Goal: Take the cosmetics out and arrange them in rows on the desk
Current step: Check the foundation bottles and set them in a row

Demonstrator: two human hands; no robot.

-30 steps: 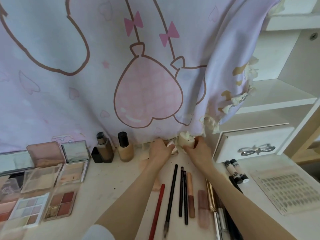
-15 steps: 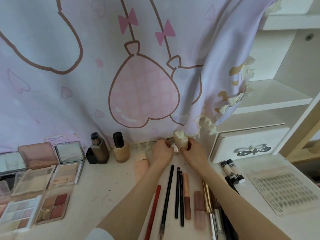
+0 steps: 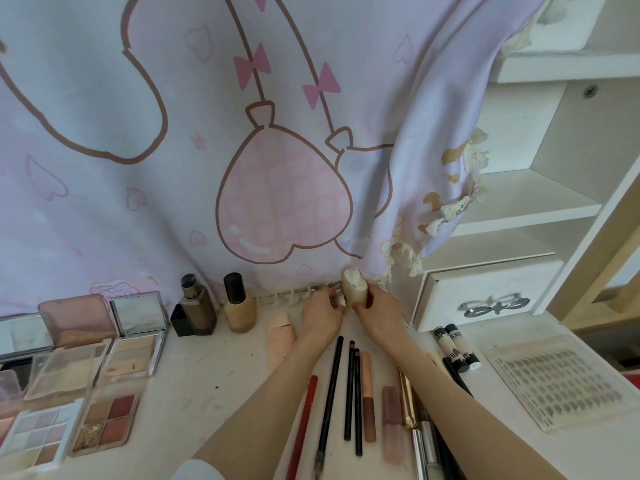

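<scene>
Both hands meet at the back of the desk under the curtain. My right hand (image 3: 375, 311) grips a cream makeup sponge (image 3: 354, 289) standing upright against the fabric. My left hand (image 3: 320, 313) pinches its left side at the base. A pink sponge (image 3: 280, 336) lies just left of my left hand. Two foundation bottles (image 3: 239, 303) stand further left. Pencils and lip glosses (image 3: 353, 386) lie in a row between my forearms. Open palettes (image 3: 104, 368) fill the left of the desk.
A lilac curtain (image 3: 242, 150) with balloon prints hangs behind the desk. A white drawer unit (image 3: 485, 292) and shelves stand at right. Two small black-capped tubes (image 3: 455, 348) and a sheet of nail tips (image 3: 554, 379) lie at right.
The cream sponge has been stood upright against the curtain, and both hands have closed in on it. The camera has drifted slightly rightward.
</scene>
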